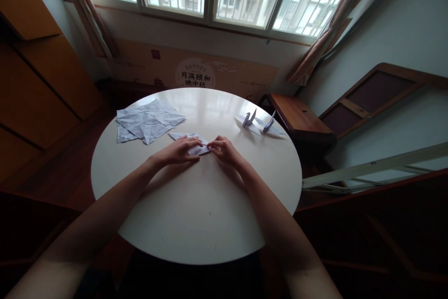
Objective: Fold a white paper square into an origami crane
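A folded sheet of pale paper [197, 151] lies near the middle of the round white table [203, 201], with a pointed end reaching out to the left. Resting over its left part is my left hand [178, 149], fingers stretched across the paper and thumb apart near its lower edge. My right hand [224, 150] is closed, pinching the paper's right end between thumb and fingers. Both hands partly cover the paper, so its full shape is hidden.
Several creased paper sheets [149, 121] lie in an overlapping pile at the table's back left. Two folded paper cranes [249, 121] stand at the back right. Beyond the table's right edge is a wooden stool or small table [297, 112]. Windows and curtains are behind.
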{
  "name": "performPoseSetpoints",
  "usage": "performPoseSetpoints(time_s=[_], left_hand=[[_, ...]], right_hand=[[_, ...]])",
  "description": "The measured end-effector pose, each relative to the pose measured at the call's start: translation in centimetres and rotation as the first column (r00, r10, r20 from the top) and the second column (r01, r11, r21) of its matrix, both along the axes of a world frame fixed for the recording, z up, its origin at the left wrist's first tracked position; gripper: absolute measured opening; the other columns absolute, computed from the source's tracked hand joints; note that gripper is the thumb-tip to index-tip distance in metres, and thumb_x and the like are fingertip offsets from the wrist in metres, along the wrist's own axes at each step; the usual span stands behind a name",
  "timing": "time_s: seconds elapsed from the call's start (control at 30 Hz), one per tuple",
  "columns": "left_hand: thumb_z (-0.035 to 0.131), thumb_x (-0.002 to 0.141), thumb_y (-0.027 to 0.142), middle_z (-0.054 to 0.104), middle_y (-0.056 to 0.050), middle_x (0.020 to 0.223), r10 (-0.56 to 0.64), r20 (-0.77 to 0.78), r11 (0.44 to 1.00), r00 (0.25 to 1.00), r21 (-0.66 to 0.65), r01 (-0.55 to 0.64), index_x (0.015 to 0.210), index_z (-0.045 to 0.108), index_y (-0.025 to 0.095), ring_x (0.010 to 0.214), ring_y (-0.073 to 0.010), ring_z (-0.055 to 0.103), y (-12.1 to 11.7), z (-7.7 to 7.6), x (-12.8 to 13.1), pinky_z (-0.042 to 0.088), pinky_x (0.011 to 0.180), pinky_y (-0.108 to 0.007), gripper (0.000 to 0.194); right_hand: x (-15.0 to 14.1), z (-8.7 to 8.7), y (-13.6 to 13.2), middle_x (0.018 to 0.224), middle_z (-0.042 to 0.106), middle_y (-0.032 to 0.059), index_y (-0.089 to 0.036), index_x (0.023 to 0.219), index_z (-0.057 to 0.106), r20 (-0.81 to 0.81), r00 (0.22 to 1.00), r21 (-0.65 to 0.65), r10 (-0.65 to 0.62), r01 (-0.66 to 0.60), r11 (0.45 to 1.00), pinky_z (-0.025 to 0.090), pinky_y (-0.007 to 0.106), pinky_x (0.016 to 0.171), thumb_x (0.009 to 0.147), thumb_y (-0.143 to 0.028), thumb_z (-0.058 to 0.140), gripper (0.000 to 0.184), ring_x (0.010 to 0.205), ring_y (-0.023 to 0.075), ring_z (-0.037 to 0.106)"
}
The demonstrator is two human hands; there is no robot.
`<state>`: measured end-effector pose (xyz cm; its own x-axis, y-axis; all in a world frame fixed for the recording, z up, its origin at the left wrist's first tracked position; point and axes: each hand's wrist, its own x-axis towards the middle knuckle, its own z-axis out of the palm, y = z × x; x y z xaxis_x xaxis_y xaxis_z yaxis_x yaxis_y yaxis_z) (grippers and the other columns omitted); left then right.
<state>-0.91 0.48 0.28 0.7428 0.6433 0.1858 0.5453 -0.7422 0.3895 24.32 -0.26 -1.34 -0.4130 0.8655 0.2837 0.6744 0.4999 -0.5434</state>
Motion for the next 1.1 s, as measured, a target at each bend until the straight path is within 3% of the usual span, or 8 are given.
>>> performPoseSetpoints(time_s=[0.17,0.33,0.5,0.7,0.87,1.0,1.1], left_hand=[[0.065,0.098,0.034,0.07,-0.011,0.136,0.003,0.054,0.999,0.999,0.034,-0.005,0.12,0.07,0.02,0.123,-0.0306,0.066,-0.1,-0.2,0.2,0.039,0.119,-0.049,0.027],[0.061,0.101,0.039,0.075,-0.01,0.126,0.006,0.112,1.0,0.994,-0.005,-0.006,0.124,0.069,0.02,0.116,-0.0299,0.069,-0.1,-0.1,0.3,0.042,0.116,-0.049,0.031],[0.056,0.103,0.03,0.077,-0.008,0.119,0.027,0.119,1.0,0.993,0.011,-0.029,0.127,0.07,0.021,0.107,-0.0273,0.072,-0.1,0.1,0.4,0.049,0.108,-0.044,0.029],[0.052,0.104,0.017,0.077,-0.011,0.117,0.064,0.12,0.995,0.991,0.07,-0.073,0.132,0.068,0.019,0.104,-0.0273,0.074,0.3,-0.5,0.5,0.056,0.093,-0.038,0.033],[0.051,0.098,0.006,0.073,-0.012,0.128,0.047,0.121,0.993,0.992,0.104,-0.06,0.135,0.068,0.02,0.113,-0.0258,0.072,0.5,-0.9,0.3,0.055,0.099,-0.039,0.043],[0.05,0.096,0.006,0.07,-0.01,0.136,0.074,0.051,0.99,0.996,0.117,-0.079,0.125,0.075,0.024,0.121,-0.0266,0.069,0.5,-1.1,0.3,0.051,0.108,-0.043,0.042],[0.05,0.097,0.011,0.067,-0.01,0.141,0.128,-0.017,0.986,0.992,0.112,-0.126,0.129,0.074,0.026,0.127,-0.0291,0.066,0.4,-1.0,0.3,0.047,0.114,-0.049,0.043]], right_hand=[[0.2,0.0,-0.1,0.1,0.07,0.0079,-0.024,0.106,0.084,-0.028,1.0,0.005,0.009,-0.009,1.0,0.05,0.037,0.096,0.093,-0.026,0.075,0.016,0.097,0.021,0.065],[0.2,-0.2,-0.1,0.107,0.071,0.009,-0.024,0.103,0.085,-0.027,0.999,0.01,0.043,-0.042,0.999,0.051,0.039,0.097,0.083,-0.033,0.086,0.022,0.101,0.0235,0.065],[0.1,-0.1,0.0,0.105,0.071,0.0078,-0.026,0.101,0.084,-0.012,1.0,0.002,0.027,-0.027,1.0,0.05,0.038,0.096,0.091,-0.027,0.077,0.012,0.098,0.0214,0.065],[-0.1,0.0,-0.1,0.105,0.072,0.0083,-0.023,0.101,0.082,-0.012,1.0,-0.021,-0.004,0.004,1.0,0.049,0.036,0.094,0.094,-0.019,0.069,0.015,0.096,0.0209,0.065],[-0.5,0.0,-0.4,0.103,0.072,0.0068,-0.023,0.109,0.079,-0.026,0.998,0.008,-0.056,0.056,0.998,0.048,0.037,0.097,0.092,-0.013,0.066,0.024,0.098,0.0214,0.064],[-0.6,-0.2,-0.4,0.105,0.071,0.0075,-0.024,0.106,0.081,-0.01,0.997,0.024,-0.081,0.081,0.996,0.047,0.039,0.099,0.093,-0.011,0.063,0.025,0.1,0.0223,0.062],[-0.6,-0.4,-0.4,0.109,0.07,0.0081,-0.028,0.105,0.084,-0.024,0.999,0.045,-0.038,0.04,0.998,0.048,0.039,0.099,0.094,-0.012,0.064,0.028,0.102,0.0222,0.06]])
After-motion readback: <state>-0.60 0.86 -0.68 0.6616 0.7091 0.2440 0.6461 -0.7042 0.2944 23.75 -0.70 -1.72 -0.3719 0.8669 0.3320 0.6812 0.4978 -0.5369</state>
